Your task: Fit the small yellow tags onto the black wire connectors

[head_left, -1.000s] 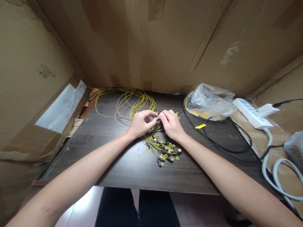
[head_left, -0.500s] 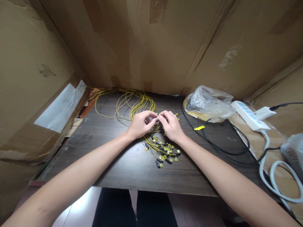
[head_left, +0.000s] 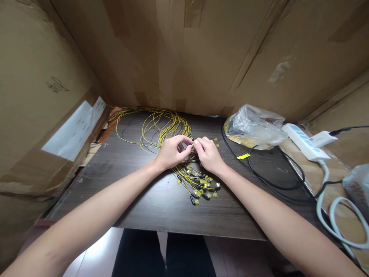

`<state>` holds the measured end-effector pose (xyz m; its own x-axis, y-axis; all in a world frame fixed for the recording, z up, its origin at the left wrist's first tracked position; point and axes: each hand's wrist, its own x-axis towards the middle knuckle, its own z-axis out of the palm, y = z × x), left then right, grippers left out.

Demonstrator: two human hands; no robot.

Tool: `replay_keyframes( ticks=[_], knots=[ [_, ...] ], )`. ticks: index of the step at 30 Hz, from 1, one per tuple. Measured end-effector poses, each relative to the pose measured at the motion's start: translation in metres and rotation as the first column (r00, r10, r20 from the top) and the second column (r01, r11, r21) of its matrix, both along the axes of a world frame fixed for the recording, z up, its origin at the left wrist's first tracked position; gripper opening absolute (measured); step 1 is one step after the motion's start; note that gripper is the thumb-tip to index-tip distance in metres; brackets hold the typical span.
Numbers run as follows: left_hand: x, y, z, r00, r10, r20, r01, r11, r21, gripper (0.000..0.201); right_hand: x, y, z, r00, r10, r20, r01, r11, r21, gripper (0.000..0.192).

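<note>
**Two hands pinch together over a bundle of yellow wires**

Both hands meet at the middle of the dark wooden table (head_left: pixel 138 200), fingertips nearly touching. The left hand (head_left: pixel 172 152) is curled, thumb and forefinger closed on something tiny where the fingers come together; it is too small to tell exactly what. The right hand (head_left: pixel 208 154) mirrors it, fingers bent and pinched against the same spot. What they share looks like one end of the yellow wires (head_left: pixel 161 125), though the grip itself is partly hidden by the knuckles.

Those wires loop in a loose coil behind the left hand, toward the back of the table, then run under both hands and fan out toward the near edge. There the ends lie in a cluster, each tipped with small yellow and black connectors (head_left: pixel 201 186), just below the right wrist.

Off to the right, well apart from the hands, sits a crumpled clear plastic bag (head_left: pixel 255 125). A black cable (head_left: pixel 271 181) curves past it, carrying a small yellow tag (head_left: pixel 243 156). Further right lies a white power strip (head_left: pixel 304 142) with its thick white cord (head_left: pixel 334 213). Cardboard walls (head_left: pixel 184 54) close in the table on three sides, with a white label (head_left: pixel 73 132) stuck on the left one.
</note>
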<state>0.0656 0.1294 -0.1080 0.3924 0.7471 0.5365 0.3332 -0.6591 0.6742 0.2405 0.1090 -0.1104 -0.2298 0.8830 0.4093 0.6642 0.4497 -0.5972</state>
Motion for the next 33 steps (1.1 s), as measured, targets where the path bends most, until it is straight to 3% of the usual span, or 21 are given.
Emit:
replay_keyframes(
  ticks=[6,16,22,29,33],
  knots=[
    [0.0000,-0.0002,0.0029,0.999,0.012,0.035,-0.010,0.997,-0.078,0.011,0.0002,0.0000,-0.0004,0.999,0.018,-0.028,-0.019,1.000,-0.002,0.033],
    [-0.0017,0.0007,0.0012,1.000,0.011,0.025,-0.010,0.999,-0.039,0.011,0.0001,-0.0006,0.0007,0.999,0.013,-0.050,-0.014,1.000,-0.017,0.034],
    [-0.0013,0.0017,0.0013,0.999,0.038,0.031,-0.036,0.997,-0.069,0.011,0.0005,-0.0025,0.0021,0.993,-0.020,-0.116,0.021,1.000,0.001,0.015],
    [-0.0025,0.0003,0.0011,1.000,-0.009,0.020,0.009,0.999,-0.032,0.012,-0.0004,-0.0020,0.0029,0.999,0.005,-0.041,-0.006,1.000,-0.030,0.037],
    [-0.0016,0.0001,0.0018,1.000,0.014,0.020,-0.012,0.998,-0.058,0.012,-0.0011,-0.0030,0.0035,0.999,-0.001,-0.043,0.000,1.000,-0.021,0.035]
  ],
)
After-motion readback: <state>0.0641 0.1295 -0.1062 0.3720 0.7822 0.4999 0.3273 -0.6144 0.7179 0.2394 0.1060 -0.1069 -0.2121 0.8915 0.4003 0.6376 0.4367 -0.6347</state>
